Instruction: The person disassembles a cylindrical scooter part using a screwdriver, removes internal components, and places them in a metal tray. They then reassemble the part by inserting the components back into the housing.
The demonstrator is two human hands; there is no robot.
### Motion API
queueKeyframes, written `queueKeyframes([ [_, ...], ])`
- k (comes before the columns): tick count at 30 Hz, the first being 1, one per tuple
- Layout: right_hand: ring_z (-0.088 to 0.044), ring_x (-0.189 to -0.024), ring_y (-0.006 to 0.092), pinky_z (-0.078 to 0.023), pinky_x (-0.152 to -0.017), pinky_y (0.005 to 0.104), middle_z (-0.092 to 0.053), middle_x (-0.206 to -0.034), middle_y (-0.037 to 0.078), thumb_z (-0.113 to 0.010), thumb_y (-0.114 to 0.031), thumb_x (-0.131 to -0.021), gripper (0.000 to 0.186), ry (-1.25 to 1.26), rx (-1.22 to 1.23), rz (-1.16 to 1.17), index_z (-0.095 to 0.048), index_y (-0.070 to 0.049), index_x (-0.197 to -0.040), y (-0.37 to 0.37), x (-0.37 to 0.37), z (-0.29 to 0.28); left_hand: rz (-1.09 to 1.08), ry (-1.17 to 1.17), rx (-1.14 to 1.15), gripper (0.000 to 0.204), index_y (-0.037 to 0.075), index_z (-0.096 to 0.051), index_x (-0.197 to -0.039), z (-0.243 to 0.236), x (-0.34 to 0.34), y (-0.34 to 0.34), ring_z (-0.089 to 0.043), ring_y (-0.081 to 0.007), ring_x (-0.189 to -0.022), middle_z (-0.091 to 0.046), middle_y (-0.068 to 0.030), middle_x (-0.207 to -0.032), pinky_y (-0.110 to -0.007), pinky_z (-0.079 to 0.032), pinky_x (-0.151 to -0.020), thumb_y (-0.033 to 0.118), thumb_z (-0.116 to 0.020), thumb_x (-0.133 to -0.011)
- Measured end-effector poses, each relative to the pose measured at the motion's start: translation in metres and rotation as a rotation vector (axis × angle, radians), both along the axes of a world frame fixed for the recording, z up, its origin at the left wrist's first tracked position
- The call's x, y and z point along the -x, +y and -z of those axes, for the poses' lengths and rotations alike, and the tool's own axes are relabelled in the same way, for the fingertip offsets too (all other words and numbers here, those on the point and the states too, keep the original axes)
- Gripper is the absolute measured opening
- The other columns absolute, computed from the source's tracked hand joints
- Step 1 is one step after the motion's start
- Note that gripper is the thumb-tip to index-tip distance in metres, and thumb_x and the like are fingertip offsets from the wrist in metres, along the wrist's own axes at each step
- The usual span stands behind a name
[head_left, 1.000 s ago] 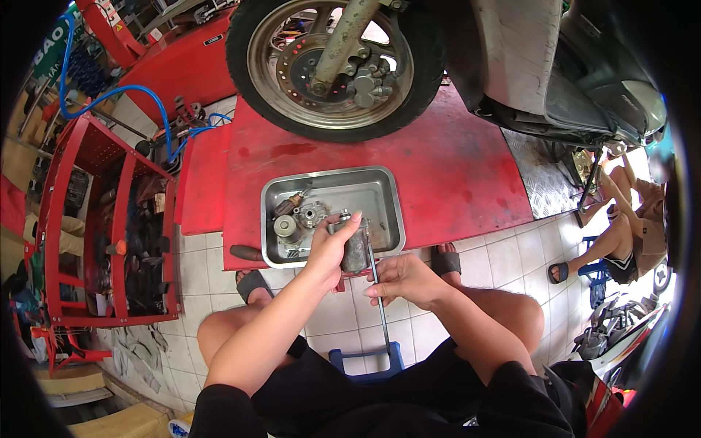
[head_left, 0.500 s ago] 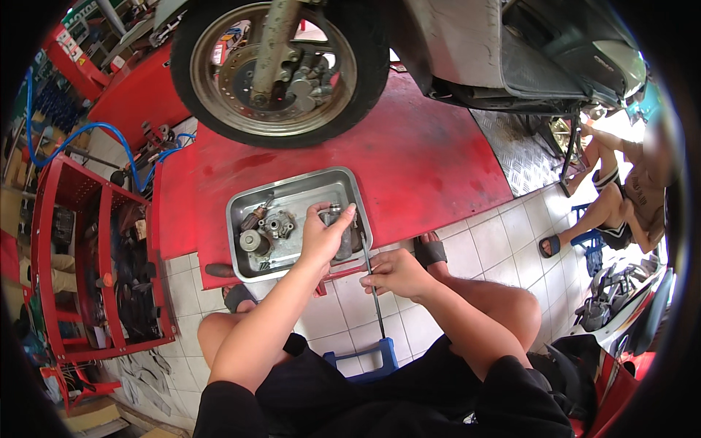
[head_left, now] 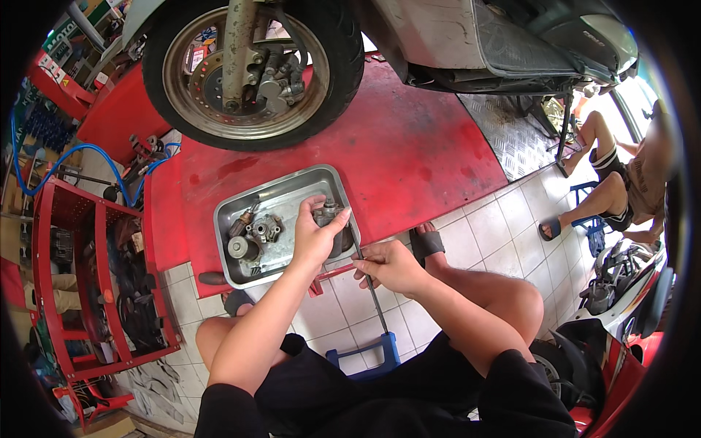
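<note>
Left hand (head_left: 318,237) gripping grey metal part (head_left: 328,212) near steel tray (head_left: 286,206) | right hand (head_left: 391,264) pinching slim rod (head_left: 376,304)

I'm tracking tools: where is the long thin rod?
In the head view, the rod is in the right hand, just right of the metal part in the left hand.

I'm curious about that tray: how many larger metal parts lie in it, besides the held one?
3: a brownish part at left, a holed part to its right, a round part below them. The left hand may hide others.
</note>
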State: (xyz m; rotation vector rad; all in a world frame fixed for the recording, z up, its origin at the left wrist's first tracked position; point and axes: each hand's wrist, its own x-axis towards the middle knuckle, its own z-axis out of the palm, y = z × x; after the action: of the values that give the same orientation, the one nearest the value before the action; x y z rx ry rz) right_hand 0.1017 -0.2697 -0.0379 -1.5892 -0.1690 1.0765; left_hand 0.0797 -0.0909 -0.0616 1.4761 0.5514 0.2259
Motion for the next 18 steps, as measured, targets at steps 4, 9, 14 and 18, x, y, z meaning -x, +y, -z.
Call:
queueKeyframes([
  [4, -0.071, -0.072, 0.0167, -0.054, -0.059, 0.025, -0.071, -0.089, 0.013, -0.059, -0.009, -0.098, 0.027, 0.002, 0.043, -0.082, -0.062, 0.009, -0.117, 0.001, -0.002, -0.005, 0.014, -0.094, -0.183, 0.061, -0.001, -0.048, -0.125, 0.009, 0.0, 0.005, -0.063, -0.0205, -0.098, -0.062, -0.0143, -0.113, -0.032, -0.05, -0.089, 0.022, -0.083, -0.081],
  [9, -0.071, -0.07, 0.0162, -0.053, -0.057, 0.0247, -0.072, -0.087, 0.012, -0.06, -0.01, -0.098, 0.024, -0.147, 0.018, -0.027, -0.064, 0.008, -0.112, 0.001, 0.002, -0.003, 0.076, -0.186, -0.297, 0.06, 0.001, -0.049, -0.125, 0.001, 0.003, 0.004, -0.064, -0.0214, -0.1, -0.065, -0.0149, -0.111, -0.033, -0.05, -0.091, 0.019, -0.083, -0.079],
  [14, -0.07, -0.066, 0.0161, -0.053, -0.056, 0.026, -0.072, -0.085, 0.012, -0.061, -0.01, -0.097, 0.021, -0.179, 0.07, -0.102, -0.065, 0.008, -0.106, 0.0, 0.0, -0.01, 0.096, -0.187, -0.256, 0.059, 0.002, -0.049, -0.127, -0.005, 0.006, 0.006, -0.059, -0.0196, -0.11, -0.062, -0.013, -0.12, -0.033, -0.044, -0.099, 0.017, -0.081, -0.08],
  [18, -0.07, -0.065, 0.017, -0.053, -0.054, 0.0262, -0.07, -0.083, 0.012, -0.059, -0.012, -0.098, 0.024, -0.135, 0.028, -0.006, -0.064, 0.009, -0.109, -0.002, 0.001, -0.005, 0.096, -0.249, -0.26, 0.057, 0.002, -0.049, -0.126, 0.0, 0.005, 0.008, -0.062, -0.02, -0.105, -0.063, -0.0133, -0.115, -0.032, -0.047, -0.095, 0.012, -0.08, -0.08],
])
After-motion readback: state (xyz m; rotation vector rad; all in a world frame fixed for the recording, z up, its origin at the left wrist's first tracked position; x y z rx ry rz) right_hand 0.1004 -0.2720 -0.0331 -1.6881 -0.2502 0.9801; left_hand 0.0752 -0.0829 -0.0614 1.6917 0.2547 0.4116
